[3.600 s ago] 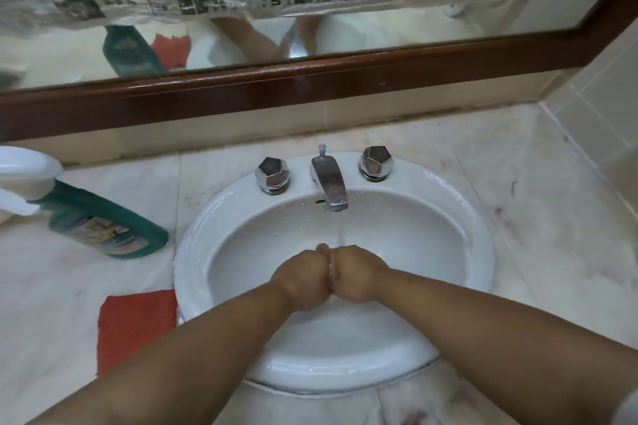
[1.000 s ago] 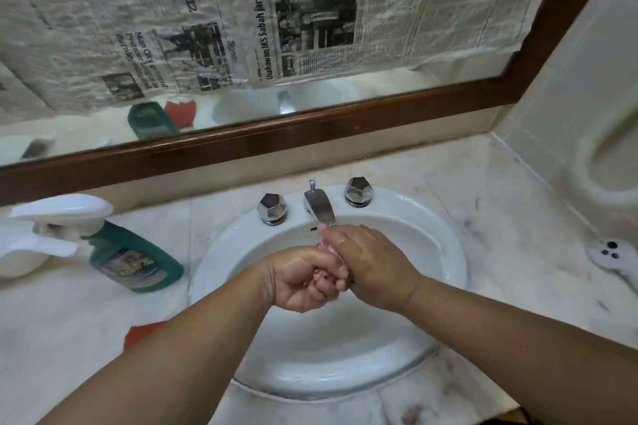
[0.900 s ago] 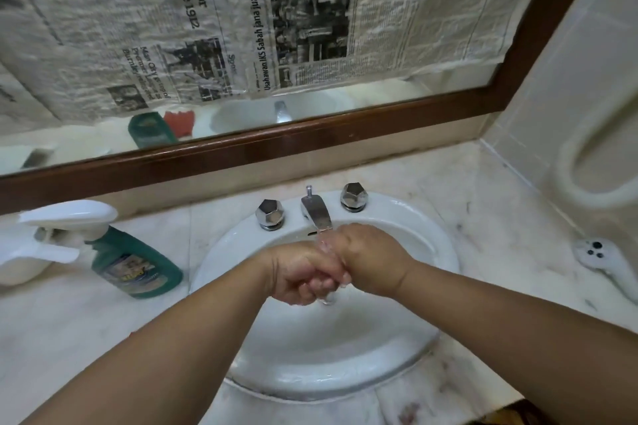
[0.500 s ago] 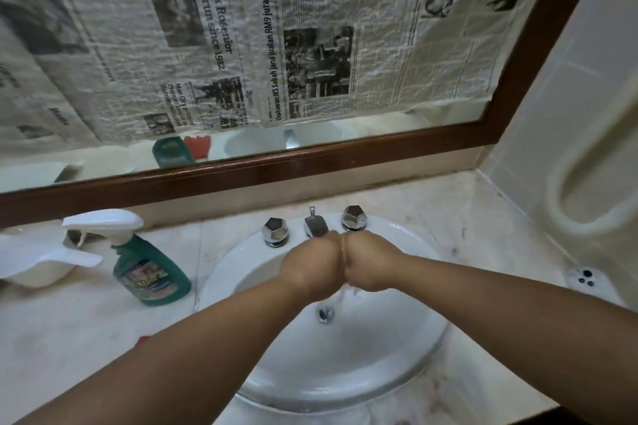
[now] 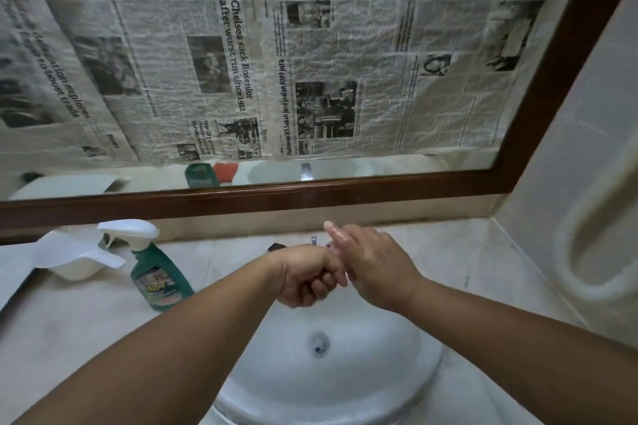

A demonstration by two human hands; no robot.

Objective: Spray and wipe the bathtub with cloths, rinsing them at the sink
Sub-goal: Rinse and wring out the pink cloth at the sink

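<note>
closely: left hand [image 5: 306,278] fist, right hand [image 5: 374,266] flat

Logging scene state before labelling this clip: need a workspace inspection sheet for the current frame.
Surface: marble counter, white sink set in it.
Job's things: green spray bottle upright left of sink; red cloth seen only in mirror reflection.
Clutter: white scoop left of the bottle.
Hands: left hand curled against right hand, whose fingers are straight and wet; both above the sink; no cloth visible in either.
Cables: nothing seen.
Surroundings: mirror papered with newspaper, brown frame, tiled wall at right.
</note>
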